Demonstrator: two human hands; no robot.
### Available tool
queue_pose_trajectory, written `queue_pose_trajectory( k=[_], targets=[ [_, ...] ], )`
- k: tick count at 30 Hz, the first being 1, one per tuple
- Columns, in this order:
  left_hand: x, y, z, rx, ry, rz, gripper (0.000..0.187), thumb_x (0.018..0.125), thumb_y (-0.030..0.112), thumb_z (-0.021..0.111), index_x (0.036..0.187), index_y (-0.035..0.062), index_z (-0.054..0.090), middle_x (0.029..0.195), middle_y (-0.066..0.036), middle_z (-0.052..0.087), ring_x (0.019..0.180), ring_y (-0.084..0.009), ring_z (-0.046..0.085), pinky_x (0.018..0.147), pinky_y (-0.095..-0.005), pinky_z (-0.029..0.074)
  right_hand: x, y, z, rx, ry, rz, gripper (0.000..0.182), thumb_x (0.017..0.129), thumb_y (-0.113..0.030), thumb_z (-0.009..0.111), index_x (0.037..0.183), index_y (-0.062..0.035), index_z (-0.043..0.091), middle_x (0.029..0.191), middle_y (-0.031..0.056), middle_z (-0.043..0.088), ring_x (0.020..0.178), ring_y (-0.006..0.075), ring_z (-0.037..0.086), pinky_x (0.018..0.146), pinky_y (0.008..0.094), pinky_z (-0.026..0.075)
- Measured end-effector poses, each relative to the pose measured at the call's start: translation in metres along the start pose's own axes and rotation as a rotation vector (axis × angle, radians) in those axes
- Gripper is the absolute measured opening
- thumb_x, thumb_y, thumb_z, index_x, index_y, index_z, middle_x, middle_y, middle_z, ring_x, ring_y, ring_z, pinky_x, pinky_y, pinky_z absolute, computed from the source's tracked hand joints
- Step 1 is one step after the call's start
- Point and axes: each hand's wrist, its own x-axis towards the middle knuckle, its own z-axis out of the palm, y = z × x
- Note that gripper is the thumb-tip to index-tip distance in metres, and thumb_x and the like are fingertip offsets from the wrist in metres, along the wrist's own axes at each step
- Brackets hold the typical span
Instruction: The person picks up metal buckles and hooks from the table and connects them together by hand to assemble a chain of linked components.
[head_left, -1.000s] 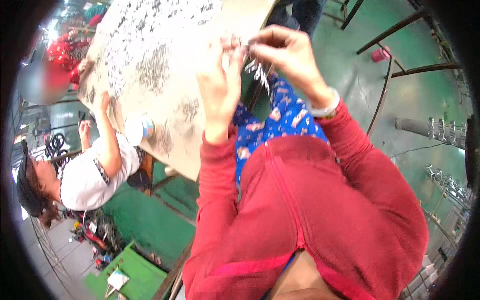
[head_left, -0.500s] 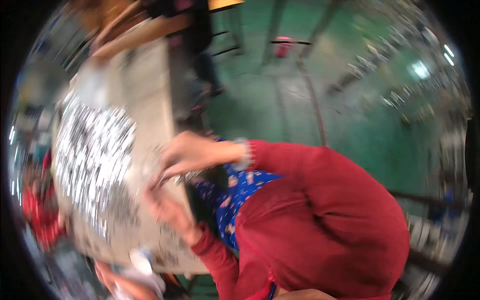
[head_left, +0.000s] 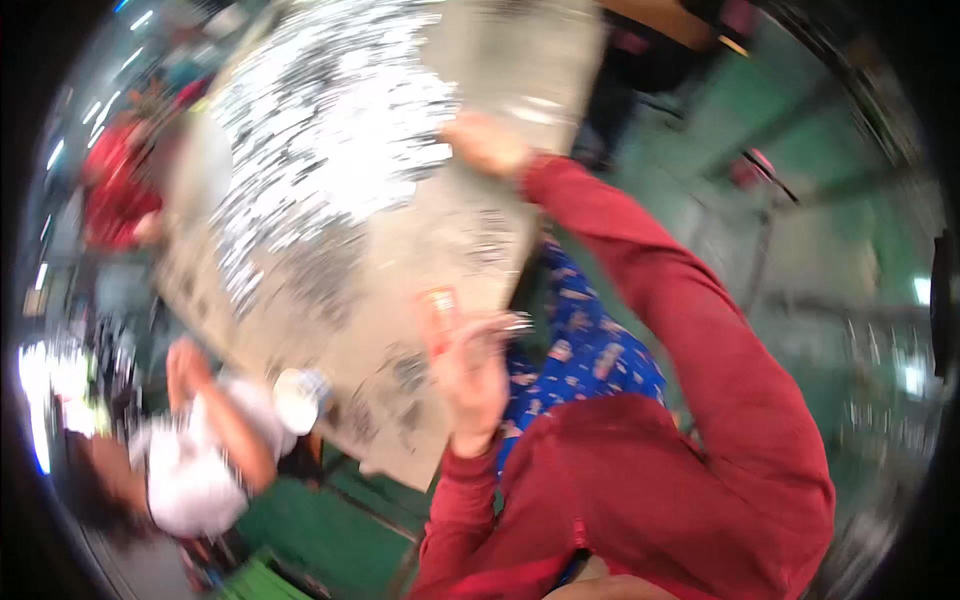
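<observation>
A broad heap of shiny silver pieces (head_left: 340, 120) covers much of the beige tabletop (head_left: 390, 250); blur hides their exact shape. My right hand (head_left: 487, 142) reaches across the table to the heap's right edge, its fingers smeared by motion. Nearer to me, my left hand (head_left: 473, 380) is closed around a small red-orange item with a pale middle (head_left: 440, 312), whose kind I cannot make out. A shiny metallic bit (head_left: 520, 323) shows at the right side of that hand.
A person in white (head_left: 205, 450) sits at the lower left, hands together, beside a white round container (head_left: 298, 398). Another person in red (head_left: 115, 185) is across the table. Dark marks spot the tabletop's near part. Green floor (head_left: 660, 170) lies to the right.
My hands were close together over the table edge and are now apart. The right hand has moved out to the heap; the left holds the red-orange item. The view has turned.
</observation>
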Motion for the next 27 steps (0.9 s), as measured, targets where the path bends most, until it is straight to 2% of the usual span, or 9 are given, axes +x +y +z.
queue_pose_trajectory(
  k=[1, 3, 4, 5, 6, 7, 15, 22, 27],
  targets=[
    [0.003, -0.002, -0.002, -0.088, -0.007, -0.039, 0.009, 0.086, -0.004, 0.055, 0.092, 0.0006, 0.060, 0.087, -0.012, 0.064, 0.079, -0.0213, 0.063, 0.069, -0.0303, 0.051, 0.004, 0.006, -0.005, -0.164, -0.033, -0.014, 0.018, 0.081, -0.005, 0.046, 0.094, -0.0020, 0.059, 0.090, 0.0224, 0.059, 0.087, 0.0368, 0.056, 0.074, 0.0479, 0.043],
    [-0.004, 0.001, -0.014, -0.153, 0.012, 0.015, 0.009, 0.085, -0.005, 0.056, 0.092, -0.0003, 0.060, 0.085, -0.012, 0.063, 0.077, -0.0207, 0.063, 0.067, -0.0293, 0.051, -0.010, 0.024, 0.013, -0.150, 0.413, -0.355, 0.027, 0.077, -0.004, 0.055, 0.104, 0.0006, 0.053, 0.092, 0.0217, 0.056, 0.092, 0.0363, 0.054, 0.076, 0.0461, 0.042],
    [-0.006, -0.001, -0.012, -0.170, 0.040, 0.043, 0.009, 0.084, -0.005, 0.058, 0.092, -0.0005, 0.060, 0.085, -0.012, 0.062, 0.077, -0.0207, 0.062, 0.066, -0.0292, 0.051, -0.011, 0.006, -0.006, -0.088, 0.195, -0.002, 0.030, 0.074, -0.006, 0.061, 0.103, 0.0012, 0.057, 0.091, 0.0197, 0.060, 0.091, 0.0354, 0.056, 0.078, 0.0425, 0.045],
    [-0.008, -0.004, -0.010, -0.196, 0.059, 0.069, 0.009, 0.084, -0.004, 0.059, 0.092, -0.0007, 0.060, 0.084, -0.011, 0.062, 0.076, -0.0206, 0.062, 0.066, -0.0290, 0.051, -0.016, -0.022, -0.020, 0.075, 0.218, 0.188, 0.027, 0.074, -0.007, 0.062, 0.099, 0.0030, 0.062, 0.083, 0.0147, 0.064, 0.073, 0.0275, 0.061, 0.069, 0.0343, 0.049],
    [-0.010, -0.008, -0.011, -0.205, 0.047, 0.049, 0.010, 0.086, -0.004, 0.057, 0.095, 0.0003, 0.057, 0.086, -0.009, 0.063, 0.082, -0.0171, 0.063, 0.073, -0.0276, 0.050, -0.029, -0.052, -0.030, 0.411, 0.255, 0.264, 0.022, 0.074, -0.007, 0.062, 0.092, 0.0061, 0.065, 0.075, 0.0109, 0.066, 0.059, 0.0170, 0.060, 0.058, 0.0269, 0.048],
    [-0.008, -0.011, -0.010, -0.188, 0.095, 0.077, 0.008, 0.086, -0.004, 0.058, 0.094, -0.0004, 0.057, 0.083, -0.009, 0.063, 0.078, -0.0161, 0.063, 0.069, -0.0273, 0.050, -0.041, -0.077, -0.038, 0.430, 0.211, 0.339, 0.024, 0.074, -0.006, 0.061, 0.094, 0.0071, 0.066, 0.073, 0.0089, 0.065, 0.058, 0.0097, 0.059, 0.054, 0.0238, 0.048],
    [-0.004, 0.006, -0.021, 0.016, 0.133, 0.139, 0.008, 0.087, 0.002, 0.058, 0.094, -0.0011, 0.058, 0.077, -0.009, 0.063, 0.070, -0.0166, 0.063, 0.063, -0.0279, 0.049, -0.151, -0.236, -0.072, 0.702, 0.260, 0.345, 0.016, 0.077, 0.002, 0.066, 0.094, 0.0041, 0.066, 0.082, 0.0054, 0.066, 0.068, 0.0074, 0.060, 0.059, 0.0198, 0.048],
    [-0.015, 0.011, -0.028, 0.393, 0.143, 0.251, 0.015, 0.084, 0.005, 0.062, 0.098, -0.0001, 0.058, 0.088, -0.011, 0.064, 0.084, -0.0209, 0.063, 0.070, -0.0330, 0.049, -0.156, -0.243, -0.062, 0.796, 0.396, 0.218, 0.014, 0.075, 0.005, 0.065, 0.089, 0.0038, 0.067, 0.076, 0.0019, 0.064, 0.064, 0.0045, 0.056, 0.056, 0.0169, 0.042],
    [-0.008, -0.020, -0.054, 0.209, 0.258, -0.007, 0.017, 0.088, 0.012, 0.057, 0.099, -0.0003, 0.060, 0.092, -0.015, 0.065, 0.084, -0.0313, 0.064, 0.072, -0.0367, 0.049, -0.161, -0.226, -0.055, 0.936, 0.284, 0.375, 0.010, 0.073, 0.005, 0.067, 0.082, 0.0033, 0.068, 0.073, 0.0017, 0.063, 0.060, 0.0044, 0.055, 0.054, 0.0177, 0.042]
  ],
)
